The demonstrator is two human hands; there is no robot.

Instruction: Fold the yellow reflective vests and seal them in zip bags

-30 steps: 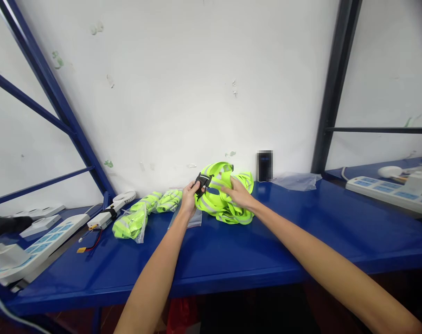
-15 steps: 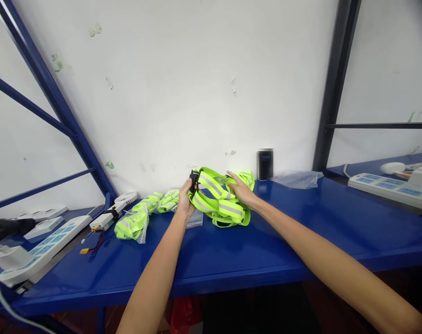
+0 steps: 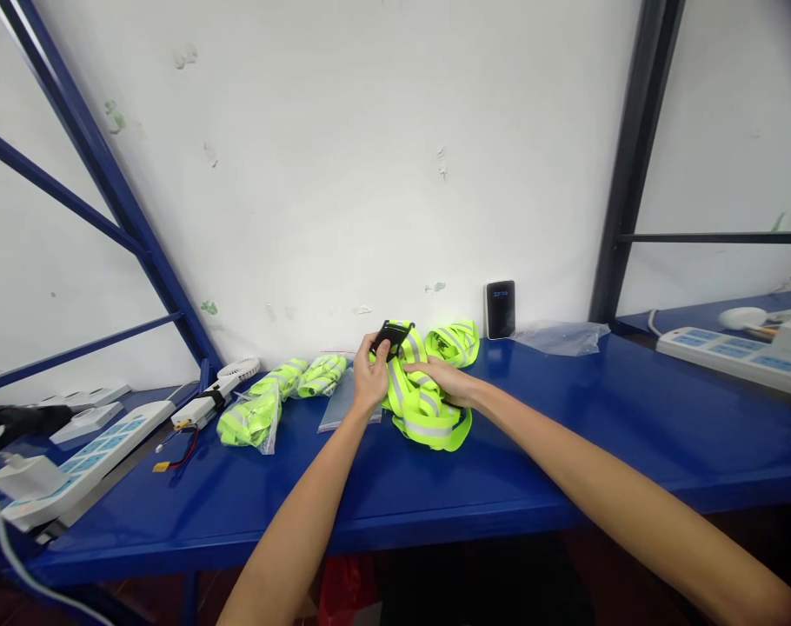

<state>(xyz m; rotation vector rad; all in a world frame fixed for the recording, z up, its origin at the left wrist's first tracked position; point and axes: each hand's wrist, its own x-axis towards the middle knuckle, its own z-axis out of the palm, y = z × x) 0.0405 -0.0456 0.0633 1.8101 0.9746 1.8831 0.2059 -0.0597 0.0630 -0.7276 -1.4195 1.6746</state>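
A bundle of neon-yellow reflective straps [image 3: 428, 426] with silver stripes hangs and rests over the blue table, between my two hands. My left hand [image 3: 371, 376] is closed on the black buckle [image 3: 391, 336] at its upper end, thumb on top. My right hand [image 3: 440, 379] grips the straps from the right side, with its fingertips among the folds. Just behind it lies another rolled bundle of the same straps [image 3: 457, 341]. Left of my left hand, a flat clear bag [image 3: 335, 409] lies on the table, partly hidden by my forearm.
Several bagged yellow bundles [image 3: 252, 419] lie at the left, near a small white fan [image 3: 237, 372] and a long power strip [image 3: 96, 461]. A clock-like device [image 3: 500, 309] stands against the wall beside a crumpled plastic bag [image 3: 558, 337]. A blue frame post [image 3: 109, 156] rises at left.
The straps have been gathered from wide loops into a narrower bundle. The buckle has tilted and shifted slightly right. My right hand has moved left and down, uncovering the bundle behind.
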